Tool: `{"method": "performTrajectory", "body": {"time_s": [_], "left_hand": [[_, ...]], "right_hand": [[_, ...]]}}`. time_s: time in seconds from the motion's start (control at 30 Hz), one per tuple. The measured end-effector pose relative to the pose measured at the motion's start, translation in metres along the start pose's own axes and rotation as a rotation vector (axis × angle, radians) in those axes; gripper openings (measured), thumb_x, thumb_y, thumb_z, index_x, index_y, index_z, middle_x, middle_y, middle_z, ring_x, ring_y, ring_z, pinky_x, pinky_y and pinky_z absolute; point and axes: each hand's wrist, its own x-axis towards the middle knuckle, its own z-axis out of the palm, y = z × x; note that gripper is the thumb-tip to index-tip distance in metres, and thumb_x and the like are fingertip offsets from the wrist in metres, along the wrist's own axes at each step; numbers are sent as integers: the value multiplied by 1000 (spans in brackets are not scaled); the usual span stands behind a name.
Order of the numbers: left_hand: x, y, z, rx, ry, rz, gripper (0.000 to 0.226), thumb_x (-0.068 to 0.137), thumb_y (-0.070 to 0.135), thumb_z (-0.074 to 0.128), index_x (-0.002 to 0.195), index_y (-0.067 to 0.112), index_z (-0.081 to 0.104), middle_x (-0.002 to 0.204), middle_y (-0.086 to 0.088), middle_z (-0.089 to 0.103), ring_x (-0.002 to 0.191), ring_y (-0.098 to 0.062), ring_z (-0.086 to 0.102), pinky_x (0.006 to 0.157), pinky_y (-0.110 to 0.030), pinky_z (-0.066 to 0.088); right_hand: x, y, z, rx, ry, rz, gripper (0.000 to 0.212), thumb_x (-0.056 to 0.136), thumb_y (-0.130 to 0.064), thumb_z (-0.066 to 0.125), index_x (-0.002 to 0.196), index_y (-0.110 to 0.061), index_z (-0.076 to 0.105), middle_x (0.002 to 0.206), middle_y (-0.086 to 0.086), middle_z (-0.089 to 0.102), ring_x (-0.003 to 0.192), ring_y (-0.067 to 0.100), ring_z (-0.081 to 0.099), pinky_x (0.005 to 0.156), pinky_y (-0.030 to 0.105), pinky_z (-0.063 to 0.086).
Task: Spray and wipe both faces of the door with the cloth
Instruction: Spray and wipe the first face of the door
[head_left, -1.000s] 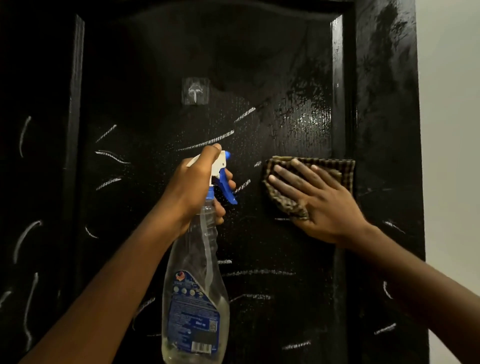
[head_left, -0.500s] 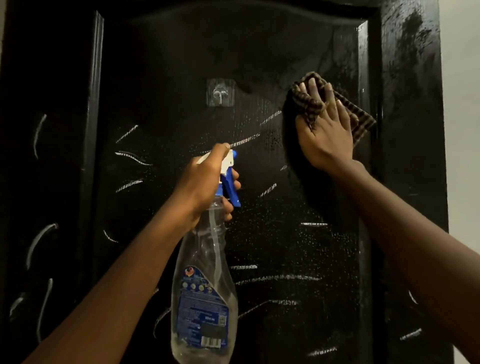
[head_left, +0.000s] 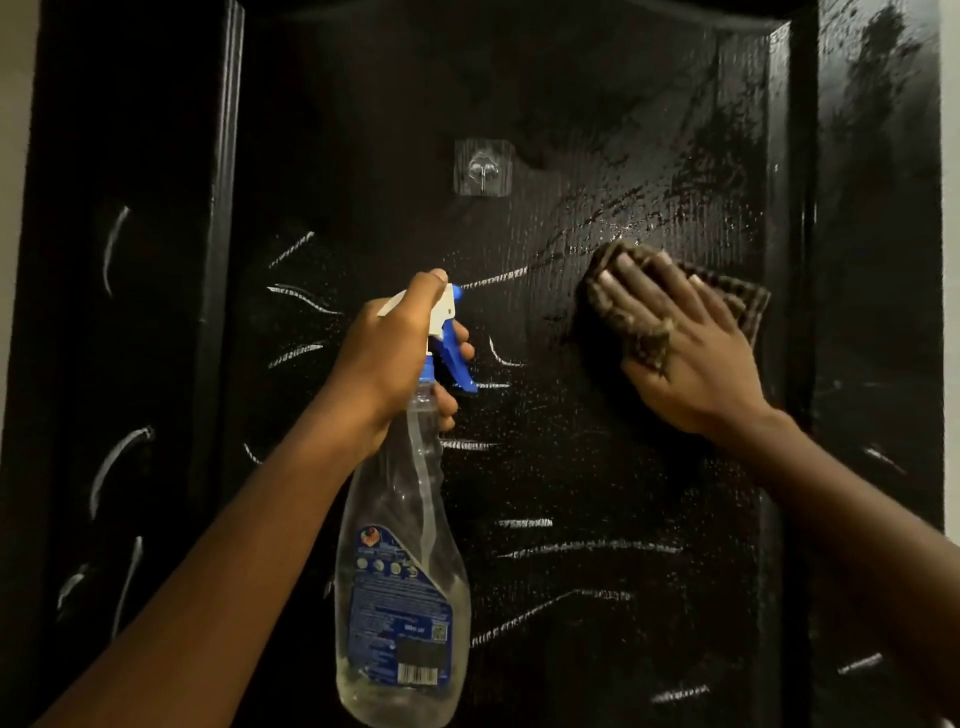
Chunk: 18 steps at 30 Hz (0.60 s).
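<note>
I have the right hand (head_left: 691, 353) spread flat on the checked cloth (head_left: 727, 301), palm pressing it against the black door (head_left: 597, 493) at the right of the recessed panel, so the whole pad of fabric bears on the wet patch rather than one corner. The left hand (head_left: 395, 353) is wrapped around the neck of the spray bottle (head_left: 405, 571), forefinger laid along the white head and other fingers by the blue trigger, nozzle pointed at the panel just left of the cloth; I judge it is held ready there so I can wet the next stretch without putting anything down. The bottle is clear, nearly empty as far as I can make out, though the light is dim. The door face in front of me is glossy black with a raised frame, beaded with spray droplets across the middle and streaked with white chalk-like marks (head_left: 587, 548) low and to the left, which I take as work left to do. A clear adhesive hook (head_left: 483, 169) sits above centre. Pale wall (head_left: 951, 260) shows at the far right edge.
</note>
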Motion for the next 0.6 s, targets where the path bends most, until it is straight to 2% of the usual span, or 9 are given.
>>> {"method": "performTrajectory", "body": {"time_s": [0.1,0.2,0.3,0.5,0.57,0.6], "left_hand": [[4,-1,-4,-14,-11,-29,63,98,53,43,103,-6,63,98,-22,71,37,-23,50,43,-32,48],[6,-2,-5,-31,3,-36,63,97,53,43,103,-6,63,98,-21,72,37,-22,50,44,-32,48],[7,-3,-5,-46,22,-19,61,98,52,43,101,-6,63,96,-20,72,37,-22,49,44,-32,48],[10,-2,-8,-58,18,1,59,99,52,43,95,-3,64,90,-18,72,37,-24,50,43,-32,48],[11,1,-11,-45,6,14,57,99,51,42,93,-1,64,89,-17,71,37,-24,50,43,-32,48],[11,3,-12,-40,1,19,57,99,51,42,92,-1,64,89,-17,71,37,-24,50,43,-32,48]], "right_hand": [[55,-4,-16,72,80,224,66,97,-50,22,160,-38,5,169,-12,1,155,13,-8,126,38,-1],[102,-23,-19,90,106,290,68,97,-51,20,161,-36,3,169,-11,-3,155,14,-9,126,37,-4],[105,-46,-14,41,81,140,71,93,-53,20,161,-36,8,169,-12,2,156,14,-5,126,36,-2],[35,-43,3,-63,-106,-382,69,96,-54,27,161,-36,14,168,-13,8,156,13,0,126,37,5],[26,-24,-1,-81,-119,-427,69,95,-54,30,160,-38,16,168,-14,11,156,12,2,126,36,5],[29,-15,-4,-60,-98,-373,69,94,-53,32,160,-39,17,167,-14,11,156,12,3,126,36,5]]}}
